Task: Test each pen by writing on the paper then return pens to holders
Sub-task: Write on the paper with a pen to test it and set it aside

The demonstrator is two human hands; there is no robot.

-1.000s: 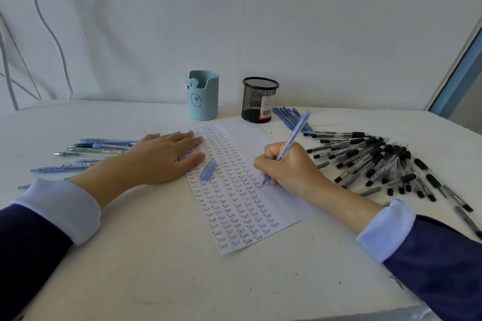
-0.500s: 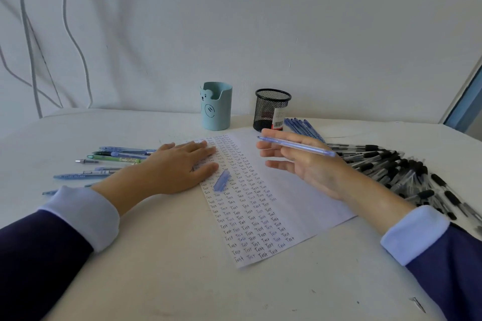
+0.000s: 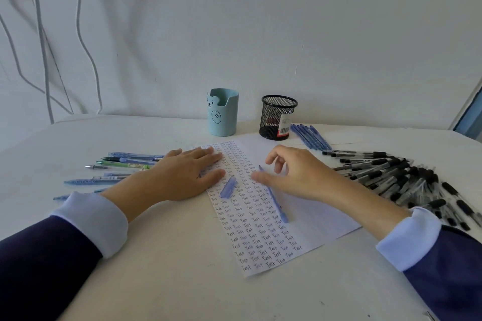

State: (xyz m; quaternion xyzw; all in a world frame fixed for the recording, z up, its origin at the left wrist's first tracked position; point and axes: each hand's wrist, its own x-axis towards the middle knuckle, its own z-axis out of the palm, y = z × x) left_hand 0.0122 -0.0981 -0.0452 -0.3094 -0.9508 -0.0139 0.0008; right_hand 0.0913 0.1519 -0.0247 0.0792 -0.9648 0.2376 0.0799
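Note:
The white paper (image 3: 307, 219) lies mid-table, its left half filled with rows of handwritten "Test". My left hand (image 3: 186, 174) presses flat on the paper's left edge. A loose blue pen cap (image 3: 228, 187) lies on the sheet just right of that hand. My right hand (image 3: 300, 174) hovers low over the paper with its fingers loosely curled. Its thumb lies across an uncapped blue pen (image 3: 276, 203) that slants along the sheet, tip pointing away. Whether the pen is pinched or only lies there is unclear. The light-blue bear holder (image 3: 223, 114) and black mesh holder (image 3: 277, 117) stand behind.
Several blue and green pens (image 3: 122, 164) lie at the left beyond my left hand. A row of blue pens (image 3: 310, 135) sits beside the mesh holder. A large heap of black-capped pens (image 3: 396, 177) covers the right side. White cables hang down the wall at the far left.
My right hand stopped writing, lifted the blue pen level above the paper, then brought it down so the pen now slants along the sheet. My left hand stayed put.

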